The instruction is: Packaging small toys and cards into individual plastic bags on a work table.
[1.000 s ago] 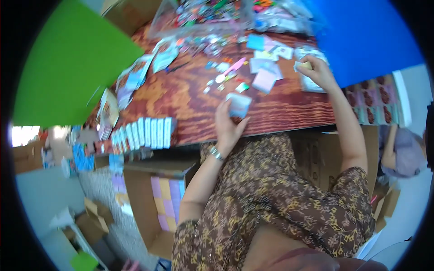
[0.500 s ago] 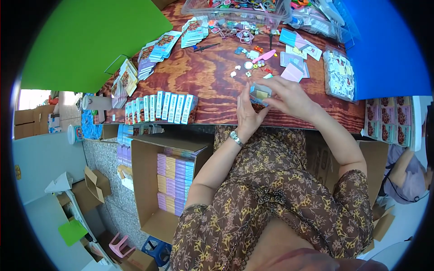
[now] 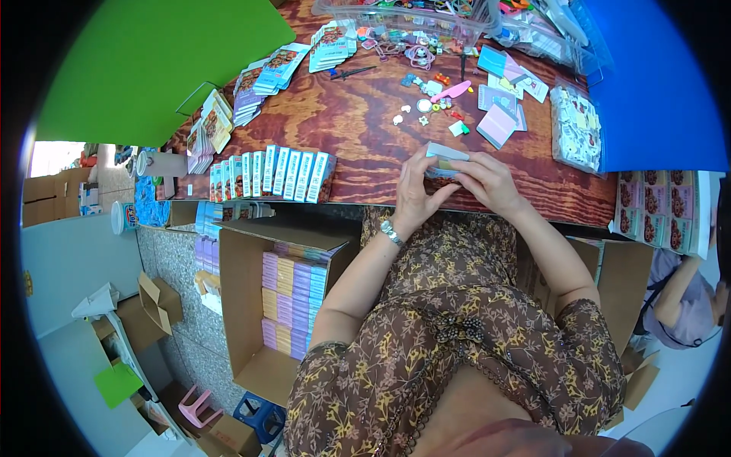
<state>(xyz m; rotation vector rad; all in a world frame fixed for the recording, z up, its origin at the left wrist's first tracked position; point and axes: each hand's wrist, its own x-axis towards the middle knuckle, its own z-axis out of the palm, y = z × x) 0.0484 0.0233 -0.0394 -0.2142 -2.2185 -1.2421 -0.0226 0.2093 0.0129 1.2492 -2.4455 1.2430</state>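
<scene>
A small open-topped carton (image 3: pixel 448 153) with a pale blue flap is held above the table's near edge, in front of my body. My left hand (image 3: pixel 416 189) grips its left side, thumb low and fingers behind. On the other side my right hand (image 3: pixel 491 183) has its fingers closed at the carton's top and right edge. Part of the carton's front is covered by my fingers. Beyond it lie small loose trinkets (image 3: pixel 424 106), a pink plastic knife-shaped piece (image 3: pixel 451 91) and pastel notepads (image 3: pixel 496 124).
To the left stands a row of filled cartons (image 3: pixel 282 174), with flat card stacks (image 3: pixel 282 70) behind. Clear bins (image 3: pixel 411 24) of trinkets line the back. A plastic bag of white pieces (image 3: pixel 576 128) lies right. Below is a large cardboard box (image 3: pixel 247 305) of packed cartons.
My right hand has drawn lower and closer to the carton's right edge. The carton's opening, earlier showing its inside, now has the pale flap folded over more.
</scene>
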